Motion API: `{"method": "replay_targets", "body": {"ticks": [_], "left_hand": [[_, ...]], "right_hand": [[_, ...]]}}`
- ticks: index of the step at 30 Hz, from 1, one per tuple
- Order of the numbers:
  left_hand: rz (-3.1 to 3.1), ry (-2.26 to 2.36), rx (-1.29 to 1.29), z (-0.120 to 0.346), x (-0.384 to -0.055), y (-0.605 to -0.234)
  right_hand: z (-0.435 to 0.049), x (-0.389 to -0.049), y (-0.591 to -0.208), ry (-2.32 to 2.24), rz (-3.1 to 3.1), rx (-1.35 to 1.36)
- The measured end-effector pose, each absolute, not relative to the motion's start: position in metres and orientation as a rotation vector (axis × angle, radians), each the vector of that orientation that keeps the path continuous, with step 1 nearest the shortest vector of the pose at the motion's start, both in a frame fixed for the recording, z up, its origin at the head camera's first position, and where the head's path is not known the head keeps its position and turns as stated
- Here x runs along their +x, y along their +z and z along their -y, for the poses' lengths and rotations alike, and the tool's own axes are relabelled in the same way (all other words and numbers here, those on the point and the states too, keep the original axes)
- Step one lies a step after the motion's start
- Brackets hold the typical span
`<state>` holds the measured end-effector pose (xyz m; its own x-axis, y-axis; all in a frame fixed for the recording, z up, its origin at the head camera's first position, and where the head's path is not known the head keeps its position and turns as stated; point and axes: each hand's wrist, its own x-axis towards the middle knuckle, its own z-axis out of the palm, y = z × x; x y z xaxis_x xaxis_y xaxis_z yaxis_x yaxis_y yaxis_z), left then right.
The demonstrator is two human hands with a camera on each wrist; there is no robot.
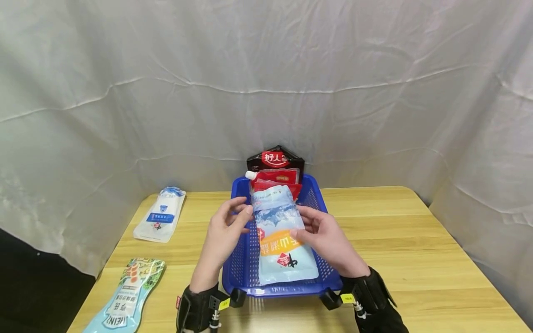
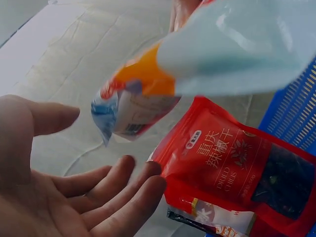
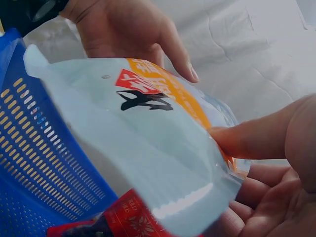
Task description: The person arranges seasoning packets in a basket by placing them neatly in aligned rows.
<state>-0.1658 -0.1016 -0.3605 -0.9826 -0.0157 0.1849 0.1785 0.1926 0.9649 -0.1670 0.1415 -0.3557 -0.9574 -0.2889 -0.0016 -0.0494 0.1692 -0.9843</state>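
Observation:
A light blue and orange bag of salt (image 1: 276,215) is held at its right edge by my right hand (image 1: 329,238), thumb on the front and fingers behind. It hangs tilted above the blue basket (image 1: 287,290). My left hand (image 1: 225,231) is beside the bag's left edge, fingers loosely bent. In the left wrist view a gap shows between that hand (image 2: 74,187) and the bag. Inside the basket, a red bag of dried chilis (image 2: 217,158) stands at the far end, partly hidden by the salt in the head view.
A red spouted pouch (image 1: 276,175) and a black package (image 1: 275,162) stand at the basket's far end. On the wooden table to the left lie a white and blue bag (image 1: 160,217) and a Heinz pouch (image 1: 125,298). A grey curtain (image 1: 266,92) hangs behind.

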Motion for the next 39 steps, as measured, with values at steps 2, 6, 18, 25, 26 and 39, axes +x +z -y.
{"method": "replay_targets", "body": {"ticks": [2,6,18,25,26,39], "left_hand": [[2.305,-1.934,-0.177,0.103,-0.166,-0.360],[2.330,-2.016,-0.237,0.106,-0.167,-0.359],[2.442,-2.088,-0.300,0.109,-0.167,-0.359],[2.442,-2.046,-0.264,0.108,-0.167,-0.360],[2.441,-2.035,-0.254,0.108,-0.167,-0.360],[2.237,-2.133,-0.154,0.108,-0.165,-0.358]], "right_hand": [[-0.142,-0.166,-0.355,-1.857,-2.241,-0.364],[-0.143,-0.165,-0.356,-1.804,-2.228,-0.446],[-0.138,-0.163,-0.359,-1.707,-2.194,-0.559],[-0.136,-0.165,-0.362,-1.699,-2.171,-0.606],[-0.136,-0.165,-0.362,-1.702,-2.168,-0.606],[-0.132,-0.166,-0.365,-1.834,-2.132,-0.562]]}}
